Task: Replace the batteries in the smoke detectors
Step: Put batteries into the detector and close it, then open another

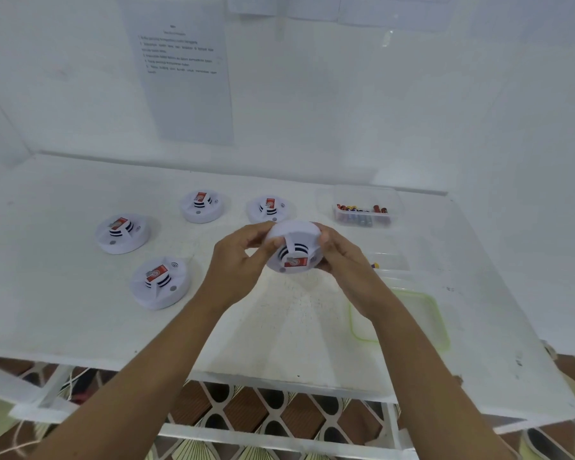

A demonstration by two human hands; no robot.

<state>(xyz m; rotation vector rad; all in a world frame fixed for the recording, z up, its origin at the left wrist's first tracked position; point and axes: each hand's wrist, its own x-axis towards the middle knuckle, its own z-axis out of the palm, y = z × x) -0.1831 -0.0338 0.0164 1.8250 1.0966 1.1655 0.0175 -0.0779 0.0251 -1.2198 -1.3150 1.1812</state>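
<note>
Our two bare forearms reach in from the bottom of the view and meet above the white tabletop [279,333], where both hands hold one round white plastic smoke detector with a red label [292,252]. We carry it clear of the surface, tilted so its vented, labelled face looks back toward us. Our left hand [236,260] grasps its left rim with curled fingers and the thumb laid on the face; our right hand [346,263] cups the right rim, fingers wrapped behind it. Four matching white detectors [160,282] lie face up to the left and behind, well apart from one another. At the back right stands a clear plastic tub of loose batteries [365,212], and a green-rimmed clear lid [440,313] lies flat near our right forearm. A printed paper sheet [186,78] hangs on the wall beyond. We judge this to be the twisting step on the casing, though we cannot tell whether the unit is being opened or closed up. If opening, the next move calls for a firm counter-turn of the two halves with the grip kept even, then turning the body over to reach the battery bay.
</note>
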